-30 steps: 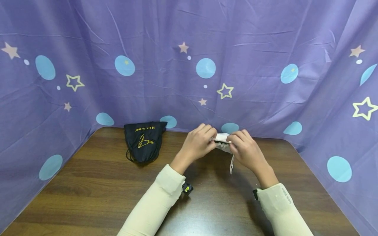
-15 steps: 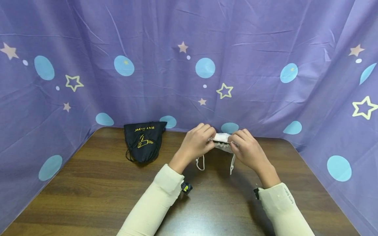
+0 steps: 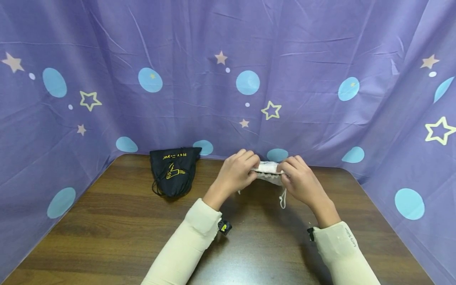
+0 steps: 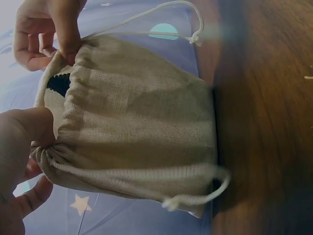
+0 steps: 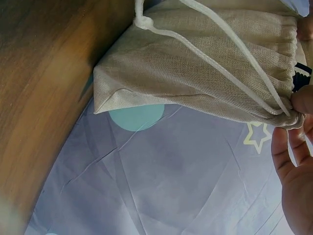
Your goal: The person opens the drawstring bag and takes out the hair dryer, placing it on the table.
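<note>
A beige cloth drawstring bag (image 4: 137, 107) hangs upright near the back of the table, its gathered mouth held apart. My left hand (image 3: 238, 170) pinches one end of the mouth, and my right hand (image 3: 302, 178) pinches the other. In the left wrist view, a dark ribbed object (image 4: 59, 84) shows through the opening; its kind cannot be made out. White drawcords (image 5: 215, 58) dangle in loops from both sides of the bag. From above, only the pale rim and a strip of gathered cloth appear between the hands.
On the back left of the brown wooden table (image 3: 107, 221) lies a black drawstring pouch (image 3: 173, 170) with yellow "Hair Dryer" lettering. A purple curtain (image 3: 199, 99) with stars and blue dots surrounds the table at the back and sides.
The hands have drifted slightly apart, and the bag's mouth shows a little wider between them. The cords have swung; the left loop came into view and is now mostly behind my left hand.
</note>
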